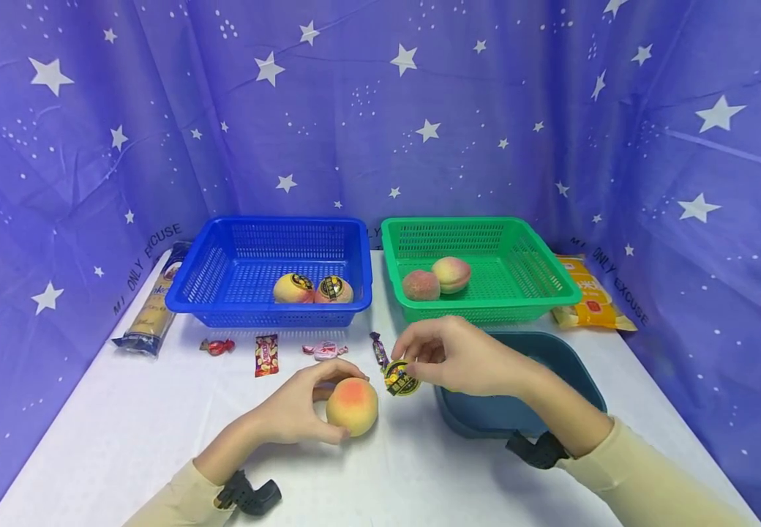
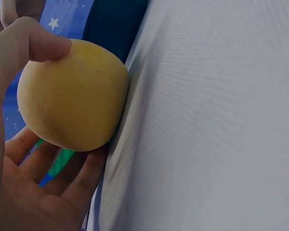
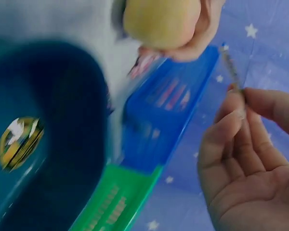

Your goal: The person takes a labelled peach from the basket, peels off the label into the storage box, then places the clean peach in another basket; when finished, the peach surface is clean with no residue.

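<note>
Right hand (image 1: 462,355) pinching a round sticker (image 1: 400,378), left hand (image 1: 298,406) gripping a peach (image 1: 352,407)

Right fingers are nearly meeting just left of the teal basin (image 1: 479,427); left fingers are curving wide around the peach, farther left. The right arm (image 1: 571,413) is hiding part of the basin; inside, glare is blurring a second sticker (image 3: 20,144).

The left sleeve (image 1: 183,505) at seven o'clock and right sleeve (image 1: 644,474) at four are plain cream, each meeting a black wrist mount (image 1: 249,495).
</note>
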The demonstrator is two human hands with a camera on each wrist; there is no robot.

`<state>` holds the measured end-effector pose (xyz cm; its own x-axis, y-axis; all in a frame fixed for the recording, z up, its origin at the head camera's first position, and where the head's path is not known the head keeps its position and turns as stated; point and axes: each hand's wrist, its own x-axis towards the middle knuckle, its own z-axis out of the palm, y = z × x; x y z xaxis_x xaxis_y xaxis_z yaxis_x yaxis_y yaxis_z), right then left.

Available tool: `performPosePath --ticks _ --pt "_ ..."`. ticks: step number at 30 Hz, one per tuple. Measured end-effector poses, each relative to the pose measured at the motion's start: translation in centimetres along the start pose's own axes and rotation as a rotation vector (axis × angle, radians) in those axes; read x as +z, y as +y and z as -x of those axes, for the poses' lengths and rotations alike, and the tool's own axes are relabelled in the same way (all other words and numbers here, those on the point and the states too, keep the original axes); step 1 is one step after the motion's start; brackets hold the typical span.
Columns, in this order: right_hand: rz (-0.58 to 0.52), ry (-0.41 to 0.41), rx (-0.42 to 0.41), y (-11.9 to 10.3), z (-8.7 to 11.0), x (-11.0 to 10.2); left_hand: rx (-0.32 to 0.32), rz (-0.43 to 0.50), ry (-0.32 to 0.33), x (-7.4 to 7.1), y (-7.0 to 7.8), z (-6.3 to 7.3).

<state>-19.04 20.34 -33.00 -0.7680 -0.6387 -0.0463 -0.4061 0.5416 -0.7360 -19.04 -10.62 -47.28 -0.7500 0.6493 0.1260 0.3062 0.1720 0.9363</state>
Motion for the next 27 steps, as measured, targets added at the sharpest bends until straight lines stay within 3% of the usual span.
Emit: performPosePath --ticks 5,11,17,27 --pt "-0.149 -0.013 0.079 2.3 1.2 -2.8 -0.006 0.002 -0.001 0.3 0.0 0.2" --pt "-0.190 -0.033 0.167 4.7 2.6 -4.4 -0.007 0.015 0.007 0.3 -0.2 0.3" --pt "-0.201 -0.081 0.239 6.3 3.1 -4.5 0.000 0.009 0.005 0.0 -0.1 0.3" --pt "-0.169 -0.152 0.237 8.3 4.4 -3.3 -0.009 -0.011 0.001 -0.1 0.0 0.1"
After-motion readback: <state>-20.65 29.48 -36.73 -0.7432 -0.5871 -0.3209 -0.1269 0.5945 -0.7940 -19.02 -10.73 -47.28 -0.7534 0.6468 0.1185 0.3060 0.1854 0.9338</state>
